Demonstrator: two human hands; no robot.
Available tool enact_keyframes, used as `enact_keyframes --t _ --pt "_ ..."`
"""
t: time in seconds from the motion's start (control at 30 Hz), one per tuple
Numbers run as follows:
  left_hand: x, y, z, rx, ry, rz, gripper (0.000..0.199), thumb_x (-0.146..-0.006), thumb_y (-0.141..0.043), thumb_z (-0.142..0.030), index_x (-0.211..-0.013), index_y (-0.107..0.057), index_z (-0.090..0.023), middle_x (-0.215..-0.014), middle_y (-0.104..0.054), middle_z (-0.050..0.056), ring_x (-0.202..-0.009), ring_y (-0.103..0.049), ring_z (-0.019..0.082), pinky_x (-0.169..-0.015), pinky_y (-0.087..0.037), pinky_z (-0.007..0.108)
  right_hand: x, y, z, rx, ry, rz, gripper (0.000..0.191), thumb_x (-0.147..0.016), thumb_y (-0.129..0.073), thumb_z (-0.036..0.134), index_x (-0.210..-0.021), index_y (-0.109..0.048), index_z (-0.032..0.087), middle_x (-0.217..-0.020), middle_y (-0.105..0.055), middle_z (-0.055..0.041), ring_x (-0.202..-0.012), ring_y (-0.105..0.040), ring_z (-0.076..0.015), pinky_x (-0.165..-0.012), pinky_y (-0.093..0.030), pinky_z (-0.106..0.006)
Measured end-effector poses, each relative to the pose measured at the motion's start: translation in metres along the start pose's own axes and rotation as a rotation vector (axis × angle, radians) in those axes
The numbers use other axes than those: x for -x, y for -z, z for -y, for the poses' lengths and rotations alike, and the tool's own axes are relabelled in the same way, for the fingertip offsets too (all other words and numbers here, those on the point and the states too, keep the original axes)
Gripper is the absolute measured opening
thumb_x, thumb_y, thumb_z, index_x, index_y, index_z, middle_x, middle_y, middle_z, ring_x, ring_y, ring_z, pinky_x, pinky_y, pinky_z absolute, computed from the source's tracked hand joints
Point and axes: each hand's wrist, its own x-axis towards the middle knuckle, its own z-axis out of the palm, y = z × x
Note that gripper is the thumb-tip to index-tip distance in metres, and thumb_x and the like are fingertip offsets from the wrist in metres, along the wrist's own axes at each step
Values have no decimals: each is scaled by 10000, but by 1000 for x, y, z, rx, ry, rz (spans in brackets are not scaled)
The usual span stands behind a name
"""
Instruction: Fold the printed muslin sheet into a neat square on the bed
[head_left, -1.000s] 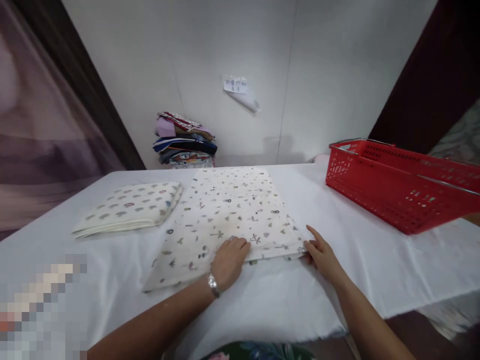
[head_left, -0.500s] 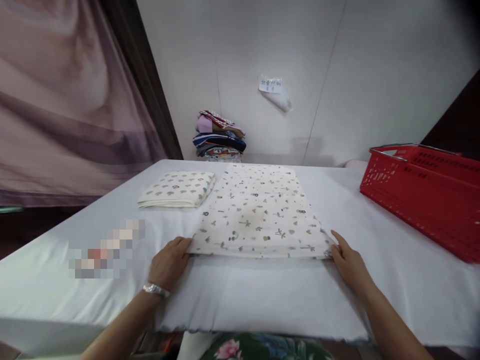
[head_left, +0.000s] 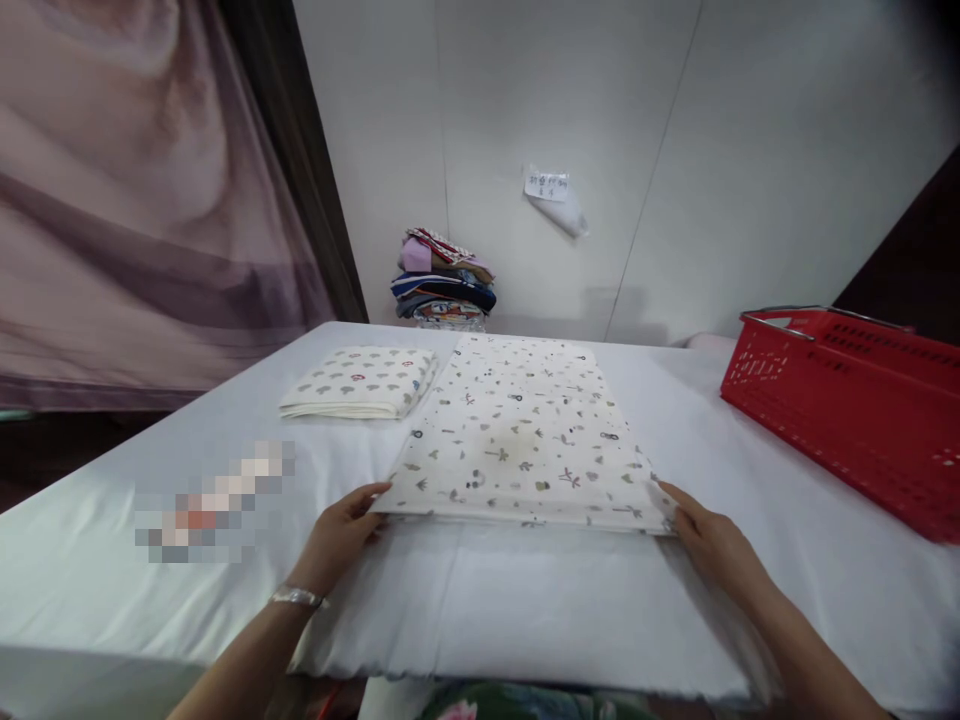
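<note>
A white printed cloth [head_left: 525, 430] with small grey and olive motifs lies folded in a long strip on the white-covered table [head_left: 570, 620]. At its near left corner, my left hand [head_left: 341, 530] pinches the edge between thumb and fingers; a silvery bracelet circles that wrist. My right hand [head_left: 709, 535] grips the near right corner in the same way. The near edge is stretched straight between both hands and looks slightly raised off the table. To the left lies a second folded cloth [head_left: 360, 382] with grey heart-like prints.
A red plastic basket [head_left: 840, 420] with metal handles stands on the right side of the table. Behind the far edge rises a stack of folded fabrics [head_left: 442, 280]. A pixelated patch [head_left: 217, 500] hides something at left. A pinkish curtain [head_left: 150, 200] hangs at left.
Both hands have drawn the cloth's near edge slightly toward me and a bit further apart. The folded cloth and basket have stayed put; the view has shifted slightly.
</note>
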Motion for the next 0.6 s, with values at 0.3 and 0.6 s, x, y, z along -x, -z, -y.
enact_keyframes --t 0.3,0.6 --pt "15 1 -14 -880 -260 0 387 -759 -375 -179 -1067 -597 -259 -992 -606 23 -877 -590 190 -710 -446 294 1 -9 1 136 38 78 412 -873 -315 363 -1196 -562 297 -1046 -666 -24 -904 -626 -232 -718 -466 -317" --pt "23 -1 -10 -950 -485 -92 420 -788 -465 -275 -1204 -487 -225 -1203 -511 73 -1027 -523 232 -789 -446 328 14 0 18 265 194 -137 470 -874 -346 468 -1213 -528 197 -1056 -600 -129 -931 -564 -282 -735 -454 -392"
